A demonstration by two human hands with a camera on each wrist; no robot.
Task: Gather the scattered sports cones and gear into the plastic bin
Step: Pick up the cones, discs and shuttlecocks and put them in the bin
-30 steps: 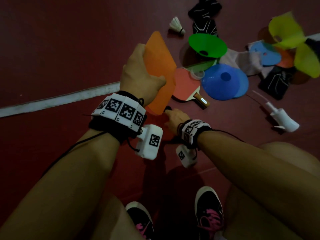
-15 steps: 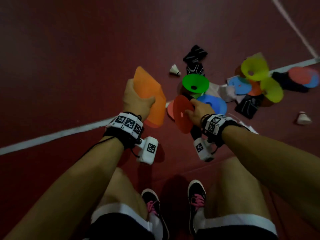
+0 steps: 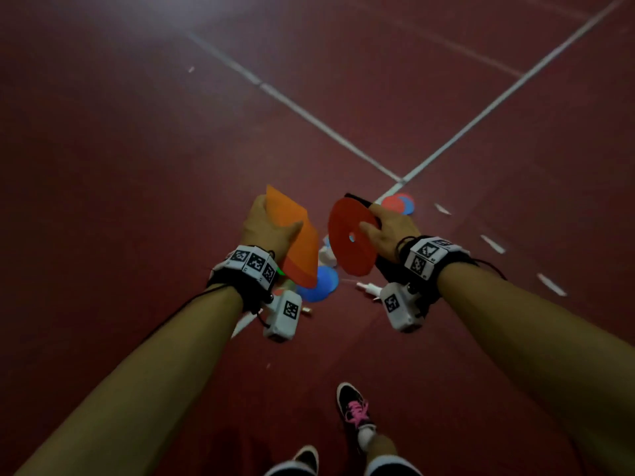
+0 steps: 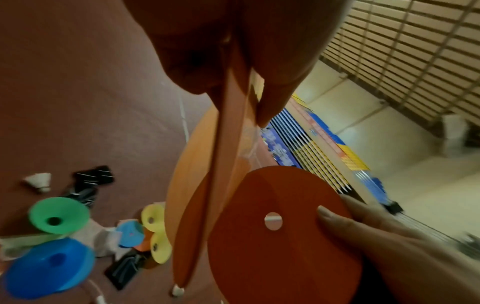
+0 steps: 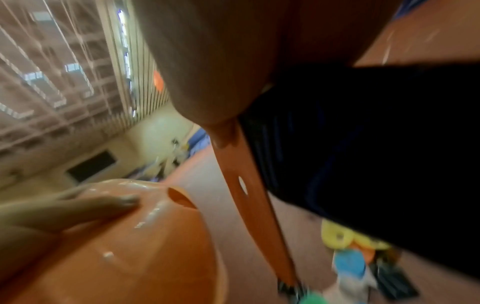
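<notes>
My left hand [image 3: 271, 228] grips a stack of orange cones [image 3: 295, 242] by the rim, thumb over the front; they appear edge-on in the left wrist view [image 4: 228, 164]. My right hand [image 3: 381, 228] pinches a red disc cone [image 3: 347, 242] with a centre hole, together with a black fabric item [image 5: 363, 144] behind it. Both loads are held up side by side, a little apart. On the floor below lie a blue cone [image 4: 49, 267], a green cone [image 4: 58, 216], yellow cones [image 4: 155, 220] and a shuttlecock [image 4: 39, 181]. No plastic bin is in sight.
The floor is dark red court with white lines [image 3: 343, 139] crossing ahead. A red and a blue cone [image 3: 398, 204] lie near the line crossing. A white squeeze bottle [image 3: 369, 288] and black fabric pieces [image 4: 93, 179] lie in the pile. My feet [image 3: 354, 407] stand behind it.
I have risen from a crouch. My right hand picked the red cone and black item off the floor and lifted them level with the orange cones; the pile now lies below my hands.
</notes>
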